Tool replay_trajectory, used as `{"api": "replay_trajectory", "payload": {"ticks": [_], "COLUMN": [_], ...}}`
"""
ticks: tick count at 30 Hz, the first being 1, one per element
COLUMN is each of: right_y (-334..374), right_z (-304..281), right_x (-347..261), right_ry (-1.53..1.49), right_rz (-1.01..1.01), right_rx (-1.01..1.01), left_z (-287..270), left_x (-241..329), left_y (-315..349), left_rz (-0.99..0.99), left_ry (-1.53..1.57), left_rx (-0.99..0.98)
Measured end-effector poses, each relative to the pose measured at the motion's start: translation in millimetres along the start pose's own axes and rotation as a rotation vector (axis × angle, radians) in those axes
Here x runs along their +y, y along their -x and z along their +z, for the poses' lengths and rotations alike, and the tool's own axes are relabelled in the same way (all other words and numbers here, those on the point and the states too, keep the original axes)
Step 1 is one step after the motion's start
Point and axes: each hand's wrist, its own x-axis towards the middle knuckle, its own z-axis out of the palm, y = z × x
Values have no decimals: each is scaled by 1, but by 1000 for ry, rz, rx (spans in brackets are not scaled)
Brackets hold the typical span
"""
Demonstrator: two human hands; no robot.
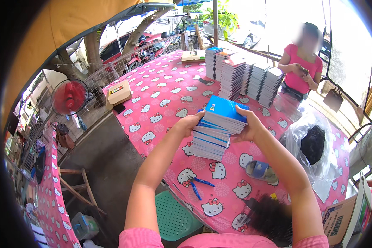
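Blue-covered notebook stack (213, 140), set on pink tablecloth (161, 89); upper part clamped between left hand (190, 124) and right hand (250, 125); blue-handled pliers (203, 182) laid nearer, left.

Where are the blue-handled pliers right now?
Head view, lower middle: the blue-handled pliers lie on the pink patterned tablecloth, below the blue-covered notebook stack.

at centre, the notebook stack (211, 142) has a glossy cover (227, 108) over matt paper edges (208, 151), with a shiny, crinkled plastic bag (325, 167) at right and a smooth plastic stool (173, 219) at bottom.
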Motion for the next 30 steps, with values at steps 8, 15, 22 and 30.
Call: {"api": "replay_trajectory", "payload": {"ticks": [8,15,22,30], "right_y": [15,9,4,6], "right_z": [-3,-7,-34,-31], "right_x": [4,7,5,11], "right_ry": [-90,53,-23,-69], "right_rz": [-25,-103,-87,-86], "right_rx": [-69,11,-24,-14], "left_z": [-6,19,22,-5], "left_x": [13,18,19,1], "left_y": [8,7,8,-31], "left_rz": [-80,-71,-41,-223], "left_ry": [-260,-296,-214,67], "left_rx": [-18,181,56,67]}}
